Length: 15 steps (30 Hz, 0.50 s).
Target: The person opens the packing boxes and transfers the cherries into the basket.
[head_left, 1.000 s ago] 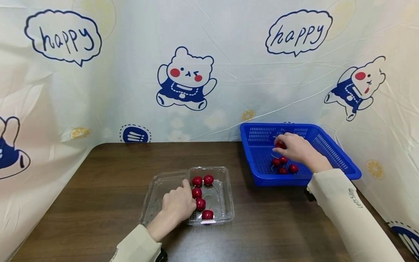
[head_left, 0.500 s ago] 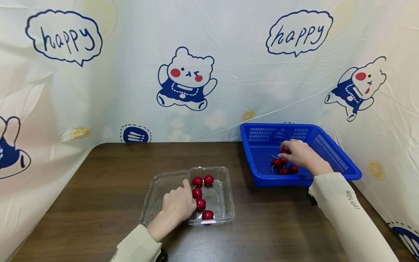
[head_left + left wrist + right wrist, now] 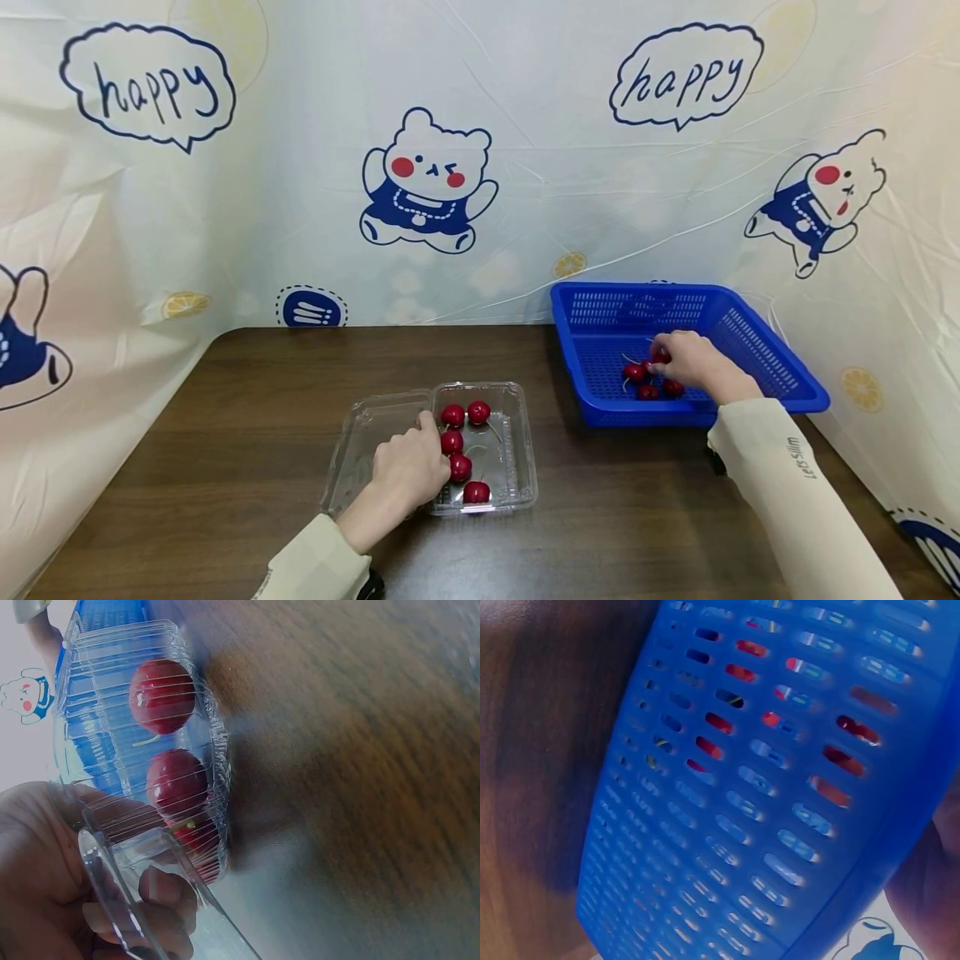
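My left hand (image 3: 408, 468) grips a clear plastic clamshell box (image 3: 517, 471) at the seam between its tray and its opened lid (image 3: 351, 446). In the left wrist view, the fingers (image 3: 166, 919) curl against the clear plastic. Several dark red cherries (image 3: 477, 412) with green stems lie in the tray. Over at the right, my right hand (image 3: 693, 365) reaches into a blue plastic basket (image 3: 600, 412) and pinches a cherry (image 3: 662, 356), low over several others (image 3: 647, 392). The basket's slotted wall (image 3: 727, 802) mostly hides this hand in the right wrist view.
Box and basket stand apart on a dark brown wooden table (image 3: 247, 467). A pale printed curtain (image 3: 525, 167) with cartoon bears hangs behind the table and along its sides. The basket's raised rim (image 3: 813, 400) runs beneath the right forearm.
My right hand has moved toward the front and slightly right inside the basket, lowering the pinched cherry close to the others. The left hand and the box have stayed in place.
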Available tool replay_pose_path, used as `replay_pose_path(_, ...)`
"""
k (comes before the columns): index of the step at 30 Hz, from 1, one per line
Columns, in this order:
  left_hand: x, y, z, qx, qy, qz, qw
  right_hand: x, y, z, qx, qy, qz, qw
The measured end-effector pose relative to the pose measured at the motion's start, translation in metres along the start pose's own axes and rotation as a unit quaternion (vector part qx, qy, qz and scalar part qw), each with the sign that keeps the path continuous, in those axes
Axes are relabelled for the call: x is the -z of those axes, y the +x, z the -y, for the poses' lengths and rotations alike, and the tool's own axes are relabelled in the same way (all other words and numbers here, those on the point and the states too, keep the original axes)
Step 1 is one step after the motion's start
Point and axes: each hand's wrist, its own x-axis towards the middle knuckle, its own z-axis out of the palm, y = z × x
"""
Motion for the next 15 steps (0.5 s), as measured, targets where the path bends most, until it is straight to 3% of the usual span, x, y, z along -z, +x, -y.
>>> replay_pose_path(15, 0.0001, -0.0001, -0.0005, 0.000, 0.000, -0.003, 1.0000, -0.0044, -0.0019, -0.0036, -0.005, -0.008, 0.025, 1.000)
